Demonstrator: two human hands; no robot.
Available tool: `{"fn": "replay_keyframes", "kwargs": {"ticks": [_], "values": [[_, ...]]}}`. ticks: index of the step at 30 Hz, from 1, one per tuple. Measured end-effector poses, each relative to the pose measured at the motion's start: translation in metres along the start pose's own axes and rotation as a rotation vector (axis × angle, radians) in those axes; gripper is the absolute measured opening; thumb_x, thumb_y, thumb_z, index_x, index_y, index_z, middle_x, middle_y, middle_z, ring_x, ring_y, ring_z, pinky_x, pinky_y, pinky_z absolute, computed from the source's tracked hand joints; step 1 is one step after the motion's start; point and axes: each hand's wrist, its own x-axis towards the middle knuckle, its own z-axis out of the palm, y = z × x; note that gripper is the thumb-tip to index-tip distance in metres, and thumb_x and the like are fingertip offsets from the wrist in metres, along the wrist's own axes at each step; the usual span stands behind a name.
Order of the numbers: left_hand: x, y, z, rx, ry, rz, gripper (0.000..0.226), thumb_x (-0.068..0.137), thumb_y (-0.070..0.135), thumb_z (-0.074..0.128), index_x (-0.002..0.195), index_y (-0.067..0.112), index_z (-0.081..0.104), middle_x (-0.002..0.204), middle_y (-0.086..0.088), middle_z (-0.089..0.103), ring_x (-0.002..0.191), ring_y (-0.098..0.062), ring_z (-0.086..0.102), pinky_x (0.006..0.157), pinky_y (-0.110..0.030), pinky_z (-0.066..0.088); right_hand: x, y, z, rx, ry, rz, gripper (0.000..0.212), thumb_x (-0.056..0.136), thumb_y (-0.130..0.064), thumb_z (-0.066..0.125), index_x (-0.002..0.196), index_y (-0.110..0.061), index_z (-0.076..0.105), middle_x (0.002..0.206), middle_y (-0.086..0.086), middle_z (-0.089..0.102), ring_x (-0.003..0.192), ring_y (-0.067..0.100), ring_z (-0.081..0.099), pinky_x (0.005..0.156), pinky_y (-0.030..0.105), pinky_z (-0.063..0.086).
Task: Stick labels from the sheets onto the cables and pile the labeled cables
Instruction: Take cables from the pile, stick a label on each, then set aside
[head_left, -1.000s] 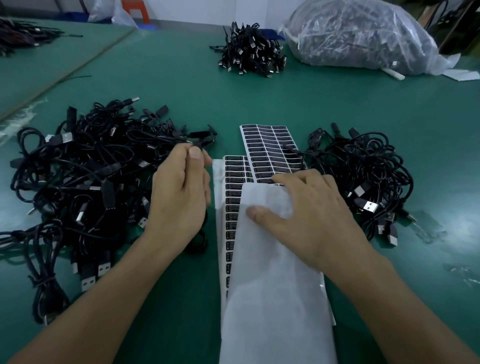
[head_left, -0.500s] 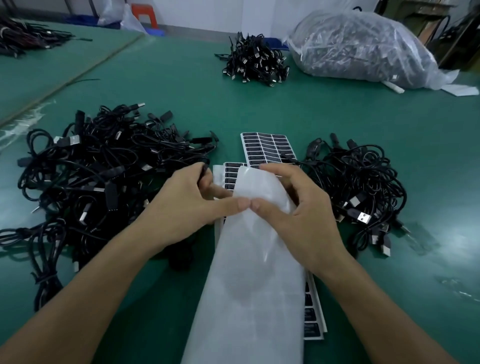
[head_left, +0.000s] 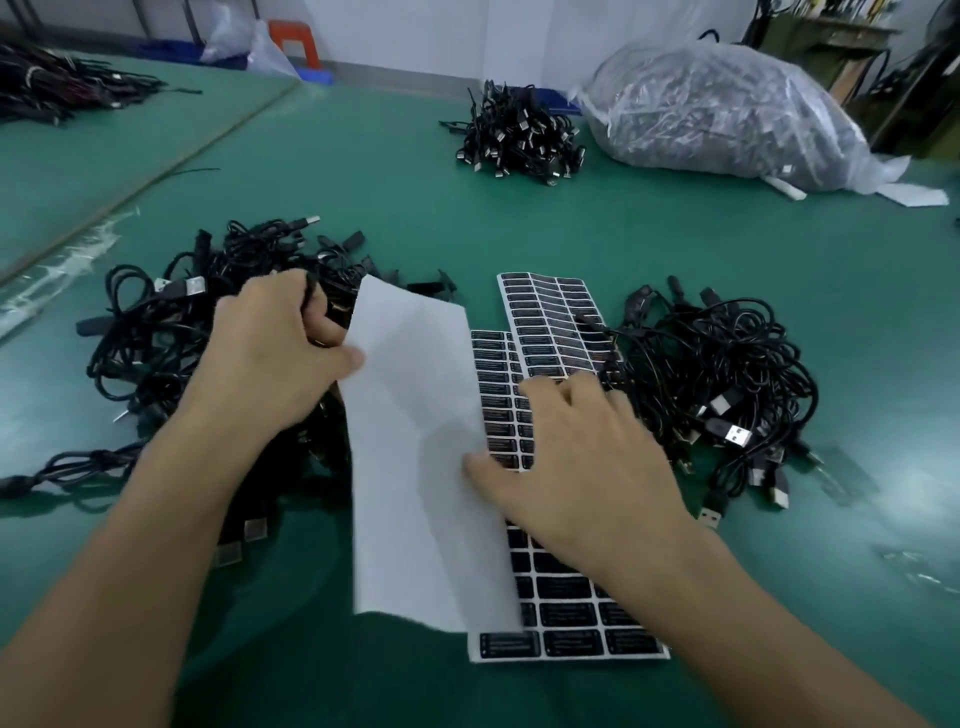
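Note:
My left hand (head_left: 275, 353) pinches the left edge of a blank white sheet (head_left: 415, 452) and holds it lifted and tilted over the green table. Beneath and to its right lies a sheet of black labels (head_left: 566, 618), with my right hand (head_left: 576, 467) resting flat on it, fingers spread. A second label sheet (head_left: 550, 322) lies farther back, partly under cables. A large tangle of black USB cables (head_left: 156, 332) lies at the left. A smaller pile of cables (head_left: 717, 389) lies at the right.
At the back stands another bundle of black cables (head_left: 519, 135) and a big clear plastic bag of cables (head_left: 727, 109). More cables (head_left: 57, 88) lie on the neighbouring table at far left. A seam (head_left: 156, 176) runs between the two green tables (head_left: 675, 234).
My left hand has pulled the white sheet off to the left, baring the label sheet. My right hand let go of the white sheet and now lies flat on the labels.

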Motion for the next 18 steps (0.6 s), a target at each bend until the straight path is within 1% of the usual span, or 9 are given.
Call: {"fn": "replay_keyframes", "kwargs": {"ticks": [2,5,8,11,14,16,18], "values": [[0.001,-0.005,-0.009,0.002,-0.055,-0.056,0.050,0.071,0.000,0.083,0.068,0.017,0.036,0.078,0.000,0.073,0.081,-0.022,0.067,0.056,-0.028,0.039,-0.003,-0.013,-0.002,-0.047,-0.065,0.016,0.062,0.085,-0.065,0.048,0.129,-0.023,0.040,0.125,0.006,0.043,0.114,0.030,0.043,0.093,0.044,0.042],[-0.002,-0.009,-0.018,-0.004,-0.084,-0.105,0.051,0.072,-0.003,0.083,0.067,0.015,0.036,0.081,-0.007,0.072,0.074,-0.017,0.062,0.057,-0.028,0.039,-0.003,-0.025,-0.004,-0.085,-0.135,0.072,0.059,0.087,-0.059,0.050,0.128,-0.019,0.039,0.125,0.011,0.042,0.114,0.033,0.041,0.082,0.044,0.038],[-0.006,-0.010,-0.020,0.005,-0.050,-0.099,0.049,0.073,-0.005,0.082,0.067,0.014,0.037,0.079,-0.007,0.070,0.073,-0.018,0.059,0.056,-0.024,0.037,-0.001,-0.031,-0.004,-0.124,-0.174,0.131,0.069,0.086,-0.064,0.053,0.133,-0.016,0.036,0.127,0.013,0.041,0.116,0.035,0.039,0.076,0.043,0.032],[-0.006,-0.010,-0.020,-0.015,-0.037,-0.115,0.048,0.072,-0.006,0.080,0.067,0.014,0.037,0.078,-0.007,0.071,0.079,-0.022,0.063,0.055,-0.025,0.037,0.001,-0.029,-0.006,-0.128,-0.187,0.164,0.069,0.087,-0.063,0.054,0.134,-0.015,0.036,0.129,0.015,0.041,0.118,0.035,0.039,0.076,0.041,0.032],[-0.004,-0.008,-0.020,-0.036,-0.023,-0.128,0.046,0.070,-0.006,0.078,0.067,0.015,0.037,0.077,-0.005,0.072,0.082,-0.020,0.063,0.055,-0.026,0.038,0.003,-0.028,-0.012,-0.123,-0.220,0.190,0.071,0.083,-0.061,0.060,0.130,-0.012,0.040,0.126,0.014,0.044,0.114,0.033,0.041,0.074,0.037,0.034],[-0.004,-0.006,-0.020,-0.056,-0.015,-0.125,0.046,0.068,-0.007,0.077,0.066,0.015,0.036,0.075,-0.005,0.072,0.090,-0.023,0.066,0.057,-0.027,0.043,0.004,-0.035,-0.014,-0.153,-0.209,0.161,0.067,0.083,-0.054,0.062,0.127,-0.008,0.042,0.123,0.013,0.051,0.113,0.033,0.046,0.074,0.035,0.036],[-0.006,-0.004,-0.019,-0.065,-0.014,-0.117,0.047,0.068,-0.009,0.076,0.066,0.015,0.036,0.074,-0.006,0.071,0.096,-0.028,0.067,0.059,-0.030,0.047,0.008,-0.045,-0.009,-0.228,-0.200,0.084,0.057,0.089,-0.039,0.060,0.130,-0.003,0.040,0.125,0.014,0.056,0.114,0.036,0.054,0.078,0.035,0.042]]}}
